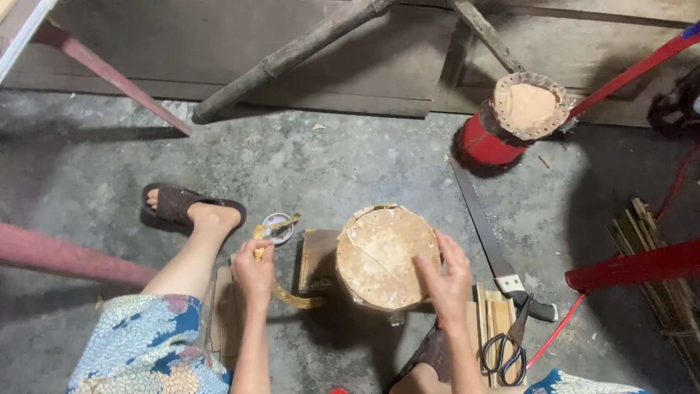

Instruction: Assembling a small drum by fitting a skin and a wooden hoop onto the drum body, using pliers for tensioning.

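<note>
right hand (446,281) spread wide on rough round skin-topped drum (386,257); left hand (253,271) pinching thin yellow strip (292,295); bare concrete floor (328,168) beyond.

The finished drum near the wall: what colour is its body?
Red body, shown in the head view.

Rough grey concrete floor (350,160), stained, littered with small wood chips. Along the far edge a dark weathered plank wall (240,44). Thick wooden pole (292,55) leaning diagonally against it, thinner one (485,33) crossing at right. Red-painted bars (109,73) slanting in from both sides. Dim even light, deeper shadow at far right.
</note>
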